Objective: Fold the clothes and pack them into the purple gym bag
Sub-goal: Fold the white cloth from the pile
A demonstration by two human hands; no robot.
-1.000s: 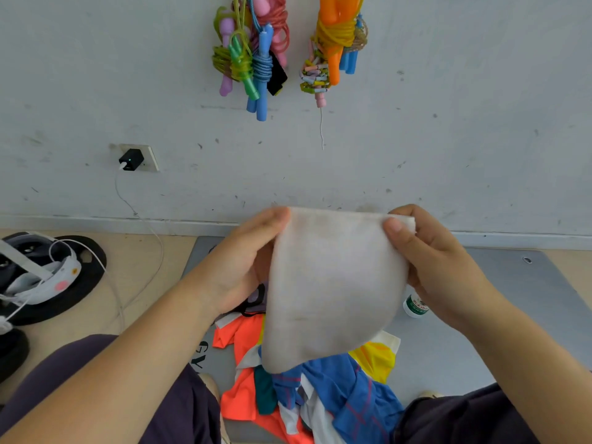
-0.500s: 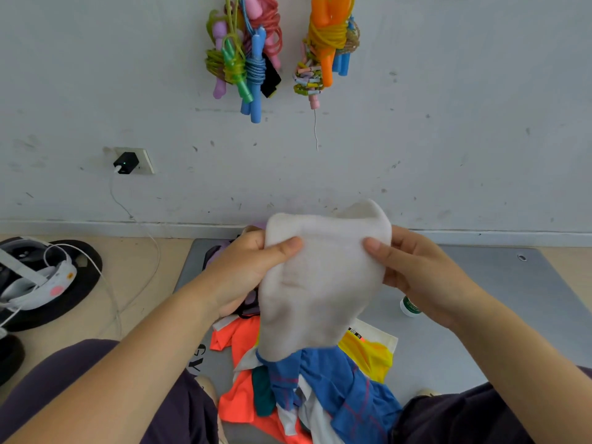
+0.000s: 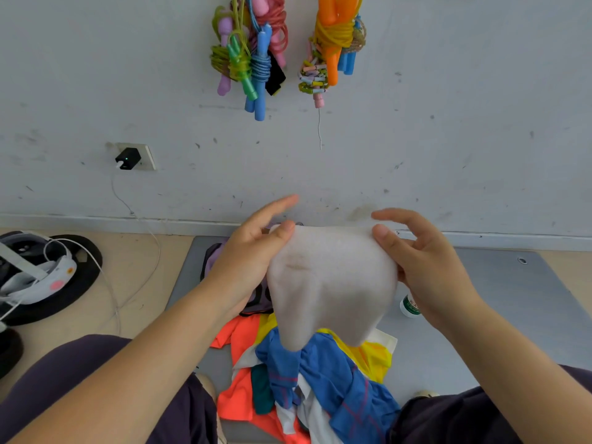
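A white cloth [image 3: 330,283] hangs doubled over in front of me, its two ends drooping down. My left hand [image 3: 253,251] pinches its upper left corner with the thumb, forefinger stretched out. My right hand [image 3: 419,261] pinches the upper right corner, the other fingers spread. Below lies a heap of clothes [image 3: 307,379]: orange, blue, yellow and white pieces. The purple gym bag [image 3: 224,254] shows only as a sliver behind my left hand; most of it is hidden.
A grey mat [image 3: 496,299] covers the floor under the clothes. A small white bottle with a green label [image 3: 409,306] stands by my right wrist. Headsets and white cables [image 3: 41,274] lie at the left. Skipping ropes [image 3: 256,56] hang on the wall.
The cloth went from hanging flat between both hands to being folded over, its top edge dropping lower. Both hands came down and shifted their pinches on the top fold.
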